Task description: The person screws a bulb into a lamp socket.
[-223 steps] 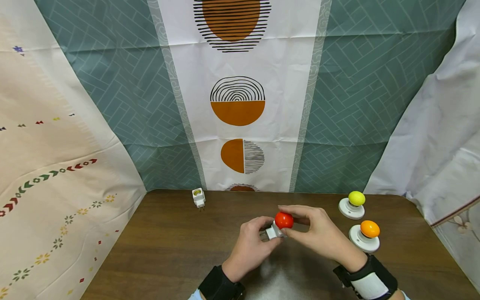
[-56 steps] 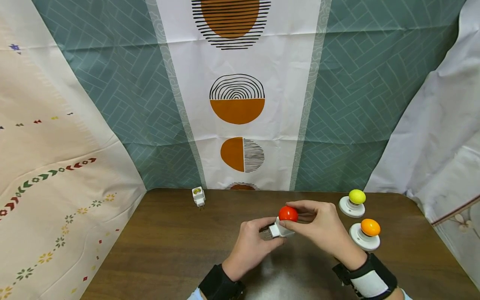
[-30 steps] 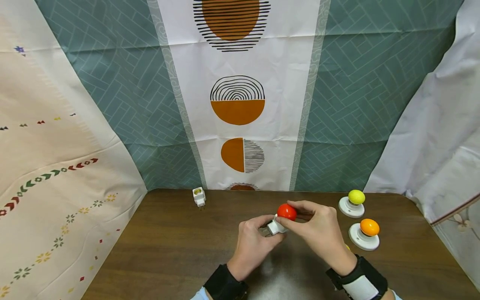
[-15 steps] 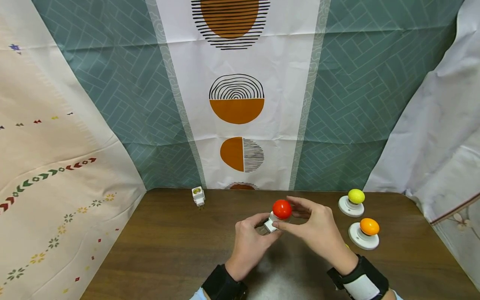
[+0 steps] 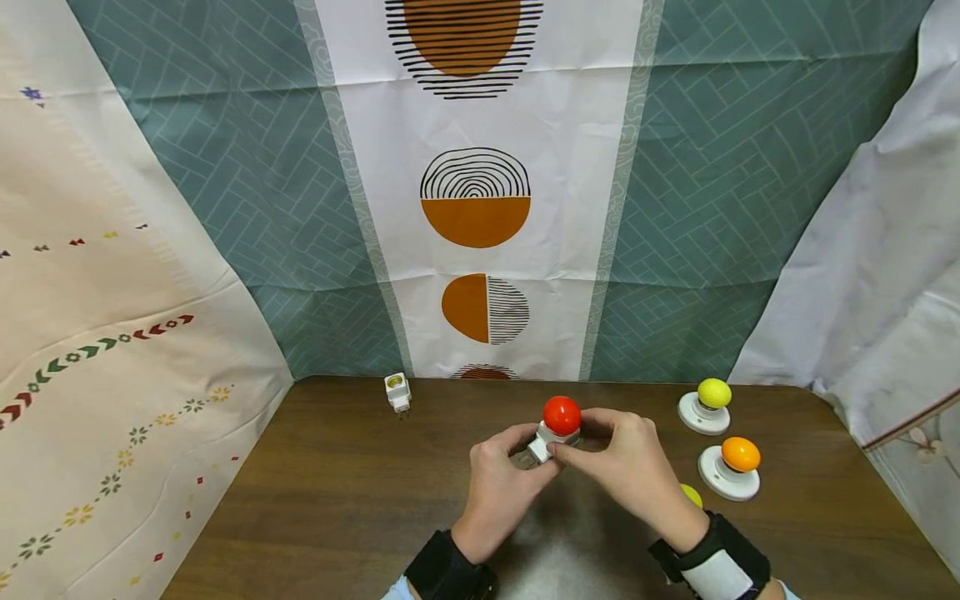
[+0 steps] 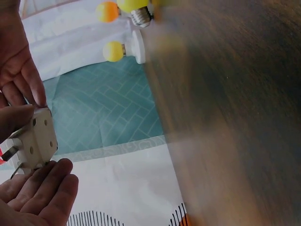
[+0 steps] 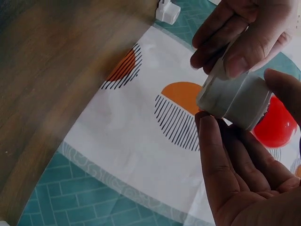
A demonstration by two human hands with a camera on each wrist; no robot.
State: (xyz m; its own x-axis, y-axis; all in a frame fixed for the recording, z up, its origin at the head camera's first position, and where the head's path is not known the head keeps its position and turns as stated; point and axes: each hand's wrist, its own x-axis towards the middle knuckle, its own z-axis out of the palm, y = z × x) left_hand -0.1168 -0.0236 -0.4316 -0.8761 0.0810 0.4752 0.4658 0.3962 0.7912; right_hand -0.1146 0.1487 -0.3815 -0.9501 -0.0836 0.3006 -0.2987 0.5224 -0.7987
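A white plug-in lamp socket with a round red bulb in its end is held above the table. My left hand grips the socket's plug side between thumb and fingers; its metal prongs show in the left wrist view. My right hand pinches the socket just below the bulb, thumb in front and fingers behind. In the right wrist view both hands touch the socket body, and the red bulb sticks out beyond the right thumb. The bulb's screw thread is hidden.
Another white plug-in socket lies at the table's back edge. At the right stand round white bases with a yellow-green bulb and an orange bulb. A loose yellow-green bulb lies partly behind my right wrist.
My right fingers have shifted from the red bulb down onto the socket. The bulb and socket have moved slightly left, the bulb now pointing up. More of the loose yellow-green bulb shows.
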